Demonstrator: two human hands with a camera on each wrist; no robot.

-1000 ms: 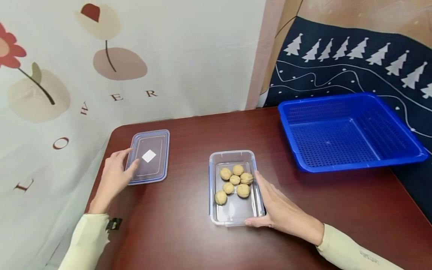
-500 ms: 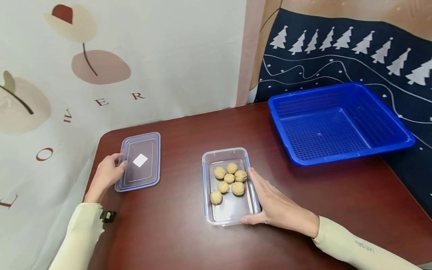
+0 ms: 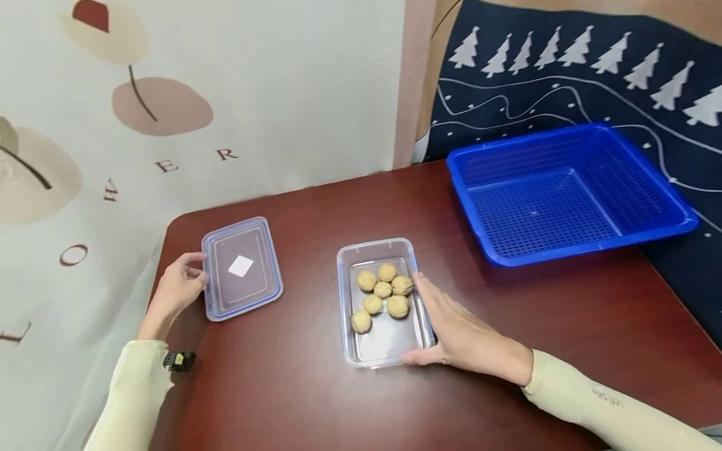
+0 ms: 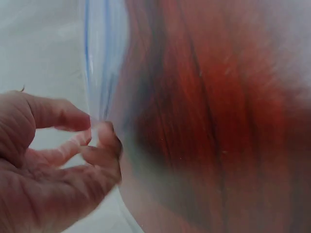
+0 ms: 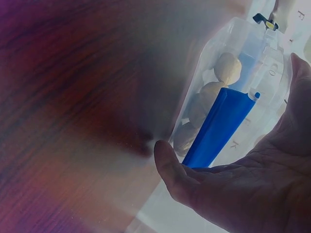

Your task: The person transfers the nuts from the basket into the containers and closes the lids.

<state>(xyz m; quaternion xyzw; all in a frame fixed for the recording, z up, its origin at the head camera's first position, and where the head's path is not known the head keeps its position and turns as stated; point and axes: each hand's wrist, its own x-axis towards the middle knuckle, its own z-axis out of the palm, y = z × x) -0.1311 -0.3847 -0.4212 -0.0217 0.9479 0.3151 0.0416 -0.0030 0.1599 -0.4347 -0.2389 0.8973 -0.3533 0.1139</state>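
A clear, blue-edged plastic lid [image 3: 256, 294] with a white diamond-shaped label lies on the left of the table. My left hand [image 3: 179, 285] pinches its left edge between thumb and fingers; the left wrist view shows those fingertips at the thin rim of the lid [image 4: 97, 58]. In the middle stands a clear rectangular food container [image 3: 369, 351], uncovered, with several walnuts [image 3: 397, 307] inside. Along its right wall and near corner, my right hand [image 3: 459, 332] grips it, fingers on the side and thumb at the front. A blue clip [image 5: 221, 126] hangs on that wall in the right wrist view.
A blue perforated plastic basket [image 3: 536, 254] sits at the back right of the brown wooden table [image 3: 293, 388]. Behind the table hang a pale flower-print cloth [image 3: 293, 94] and a dark cloth with white trees [image 3: 524, 106].
The left hand has closed from a loose reach onto the lid's left edge, and the lid has turned slightly. The right hand has kept its hold on the container.
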